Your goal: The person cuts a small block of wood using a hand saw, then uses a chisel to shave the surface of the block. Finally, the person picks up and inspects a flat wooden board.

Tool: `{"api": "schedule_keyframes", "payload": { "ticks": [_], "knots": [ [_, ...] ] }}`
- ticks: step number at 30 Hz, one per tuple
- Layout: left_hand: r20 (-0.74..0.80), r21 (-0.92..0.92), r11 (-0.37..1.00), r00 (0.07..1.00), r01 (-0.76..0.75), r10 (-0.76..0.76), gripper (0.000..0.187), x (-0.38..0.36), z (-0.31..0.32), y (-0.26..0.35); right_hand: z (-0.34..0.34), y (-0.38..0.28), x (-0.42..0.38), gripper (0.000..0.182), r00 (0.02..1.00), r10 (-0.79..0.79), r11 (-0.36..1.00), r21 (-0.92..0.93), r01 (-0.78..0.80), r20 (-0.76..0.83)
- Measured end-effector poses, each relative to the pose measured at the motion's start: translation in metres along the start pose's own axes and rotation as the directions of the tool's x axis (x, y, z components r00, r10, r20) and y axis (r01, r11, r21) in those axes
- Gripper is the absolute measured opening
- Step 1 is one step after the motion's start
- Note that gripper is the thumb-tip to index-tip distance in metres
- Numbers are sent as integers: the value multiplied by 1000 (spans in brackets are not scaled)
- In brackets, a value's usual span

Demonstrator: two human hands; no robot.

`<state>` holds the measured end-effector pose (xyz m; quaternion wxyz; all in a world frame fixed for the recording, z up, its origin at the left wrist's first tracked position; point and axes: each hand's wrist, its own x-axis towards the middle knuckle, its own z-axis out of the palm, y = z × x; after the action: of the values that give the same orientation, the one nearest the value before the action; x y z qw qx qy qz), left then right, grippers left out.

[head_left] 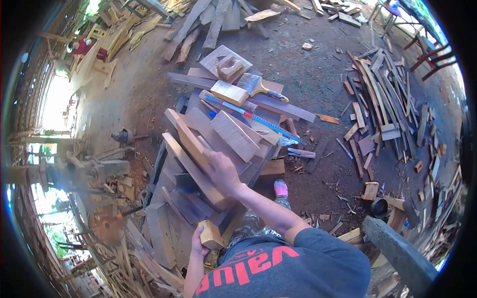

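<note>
My left hand [200, 242] is closed around a short, pale wooden block [211, 235] at the near end of the bench. My right hand [222, 171] has its fingers wrapped over the near end of a narrow wooden board [186, 138] that stands on its edge. Beside that board, to its left, runs a second long board [191, 168], also on edge. To the right of my right hand, a flat rectangular board [234, 135] lies on the pile. Part of the gripped board is hidden beneath my fingers.
Farther along the bench are a paintbrush [258, 88], a wood block [229, 93], a blue measuring stick [268, 123] and a wooden hand plane or similar piece [229, 68]. Scrap strips [382, 94] lie heaped on the right floor. A thick post [397, 256] stands near right.
</note>
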<state>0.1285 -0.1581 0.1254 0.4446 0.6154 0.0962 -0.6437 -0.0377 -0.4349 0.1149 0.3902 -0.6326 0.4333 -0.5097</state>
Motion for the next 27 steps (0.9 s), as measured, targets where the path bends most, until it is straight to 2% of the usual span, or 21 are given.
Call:
{"api": "schedule_keyframes", "payload": {
  "ticks": [4,6,8,9,10,11,12,14,15,16,17,18,19,21,23,24,26,27],
  "knots": [
    [-9,-20,1000,1000,18,-18,45,17,-12,-11,-1,13,-3,34,995,92,989,113,-97,48],
    [-11,-53,998,1000,19,-20,45,25,-16,-17,-3,13,-3,33,994,91,989,111,-97,56],
    [-50,-55,998,998,-41,38,46,33,-20,-23,-6,9,0,34,953,284,931,210,-300,101],
    [-118,-95,993,991,-72,60,45,41,-29,-26,-6,14,1,34,956,285,930,221,-295,75],
    [-122,-120,990,991,-77,62,45,52,-37,-30,-12,12,5,32,902,411,883,189,-429,130],
    [-297,57,960,913,-274,279,47,64,-45,-33,-11,20,6,31,896,422,864,235,-444,142],
    [-423,262,872,763,-414,489,51,76,-53,-36,-8,30,5,30,888,433,843,279,-460,155],
    [-511,625,725,551,-290,660,58,101,-79,-35,-11,35,8,26,889,438,849,263,-459,137],
    [-525,606,739,550,-294,650,58,98,-72,-31,-14,36,9,26,908,409,847,332,-414,90],
    [-524,708,672,477,-216,705,59,88,-57,-19,-19,37,10,25,923,383,841,398,-366,38],
    [-507,793,597,409,-124,759,61,81,-46,-9,-26,32,12,24,906,423,817,422,-394,27],
    [-516,782,610,415,-128,749,61,82,-45,-5,-36,27,14,23,887,462,792,444,-420,13],
    [-499,809,578,397,-105,771,62,82,-48,0,-43,35,13,23,861,507,721,526,-452,45],
    [-483,830,552,393,-79,782,63,80,-51,7,-63,36,8,22,869,493,709,556,-433,48],
    [-408,906,424,256,-5,876,65,78,-52,15,-80,44,-1,23,850,523,668,590,-453,60],
    [-409,904,426,270,-8,872,65,80,-57,15,-91,35,-5,22,820,565,627,600,-497,88],
    [-297,954,299,131,10,946,67,86,-71,22,-107,29,-20,24,794,597,560,647,-518,119],
    [-280,960,274,139,61,950,65,87,-79,25,-116,23,-27,24,800,590,570,643,-512,113]
  ]
}}
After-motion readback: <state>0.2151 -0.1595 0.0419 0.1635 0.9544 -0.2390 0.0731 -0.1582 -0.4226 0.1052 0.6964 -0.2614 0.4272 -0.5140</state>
